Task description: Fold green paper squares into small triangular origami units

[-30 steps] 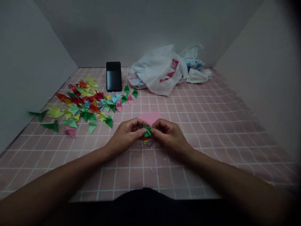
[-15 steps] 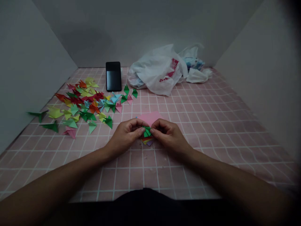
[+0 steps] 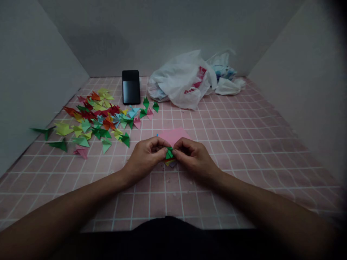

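Observation:
My left hand (image 3: 146,156) and my right hand (image 3: 193,155) meet at the middle of the pink gridded mat (image 3: 238,144). Both pinch a small folded green paper piece (image 3: 169,153) between thumbs and fingertips. Under the hands lies a small stack of coloured paper squares (image 3: 173,135), its pink top sheet showing beyond my fingers and yellow and purple edges below. Much of the green piece is hidden by my fingers.
A spread of several folded paper triangles (image 3: 94,119) in green, yellow, red, blue and pink covers the left of the mat. A black phone (image 3: 131,87) leans at the back wall. White plastic bags (image 3: 187,81) lie at the back right. Grey walls enclose three sides.
My fingers have closed in tighter on the green piece, so less of it shows. The hands stay in the same spot.

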Demonstrator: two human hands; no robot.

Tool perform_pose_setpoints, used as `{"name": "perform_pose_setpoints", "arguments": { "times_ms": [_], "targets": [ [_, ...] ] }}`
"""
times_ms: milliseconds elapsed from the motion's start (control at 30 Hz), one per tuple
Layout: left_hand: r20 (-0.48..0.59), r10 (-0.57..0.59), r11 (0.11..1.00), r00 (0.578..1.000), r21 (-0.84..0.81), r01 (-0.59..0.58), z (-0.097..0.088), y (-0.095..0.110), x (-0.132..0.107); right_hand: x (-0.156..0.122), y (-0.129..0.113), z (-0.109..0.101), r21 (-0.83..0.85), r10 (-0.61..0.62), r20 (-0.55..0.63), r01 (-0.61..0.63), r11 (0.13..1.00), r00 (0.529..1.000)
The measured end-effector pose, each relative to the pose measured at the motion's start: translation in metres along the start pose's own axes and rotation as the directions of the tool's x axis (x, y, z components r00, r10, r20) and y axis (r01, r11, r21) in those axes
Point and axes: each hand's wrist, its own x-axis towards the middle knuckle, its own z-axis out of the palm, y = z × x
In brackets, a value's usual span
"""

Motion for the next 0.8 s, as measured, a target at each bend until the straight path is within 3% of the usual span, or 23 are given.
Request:
{"name": "perform_pose_setpoints", "arguments": {
  "times_ms": [533, 800],
  "targets": [
    [-0.018, -0.060, 0.992, 0.998, -0.109, 0.058, 0.0002, 0.0011, 0.0005, -0.0002, 0.0007, -0.0006, 0.031, 0.039, 0.044, -0.041, 0.999, 0.998],
    [-0.005, -0.028, 0.997, 1.000, -0.073, 0.027, 0.0001, -0.0021, 0.0014, 0.0013, 0.0034, -0.0008, 0.026, 0.036, 0.031, -0.037, 0.999, 0.999]
  ]
}}
